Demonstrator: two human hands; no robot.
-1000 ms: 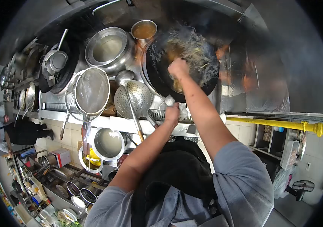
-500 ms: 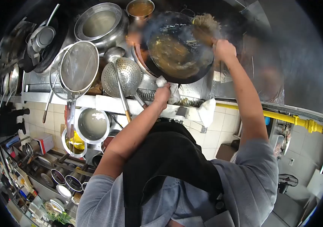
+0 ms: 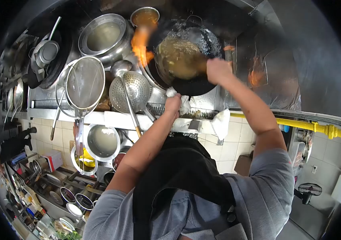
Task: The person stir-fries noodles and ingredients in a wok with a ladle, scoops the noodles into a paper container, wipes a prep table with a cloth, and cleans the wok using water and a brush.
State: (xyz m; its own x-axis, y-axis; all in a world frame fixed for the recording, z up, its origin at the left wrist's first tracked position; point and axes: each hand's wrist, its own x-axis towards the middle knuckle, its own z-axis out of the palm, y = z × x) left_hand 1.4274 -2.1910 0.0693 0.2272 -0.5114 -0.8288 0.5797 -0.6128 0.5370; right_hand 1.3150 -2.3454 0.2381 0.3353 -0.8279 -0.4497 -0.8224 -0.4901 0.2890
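A large black wok (image 3: 192, 87) sits tilted on the stove, with a round, blurred brush head (image 3: 179, 60) in it. My right hand (image 3: 219, 71) is closed round the brush's handle at the wok's right side. Low at the wok's near edge, my left hand (image 3: 173, 105) is closed on a white cloth (image 3: 184, 105) against the rim. Orange flame (image 3: 140, 46) rises on the wok's left. Just left of my left hand lie a perforated skimmer (image 3: 130, 93) and a ladle (image 3: 121, 68).
Left of the wok stand a metal pot (image 3: 103, 37), a bowl of orange liquid (image 3: 145, 17) and a mesh strainer (image 3: 85, 83). A yellow pipe (image 3: 294, 124) runs along the right front edge. Another person (image 3: 12, 146) is at the far left.
My right hand has swung from the wok's middle out to its right rim, then slightly back left, with the brush now over the wok's middle. Flame has flared up on the left.
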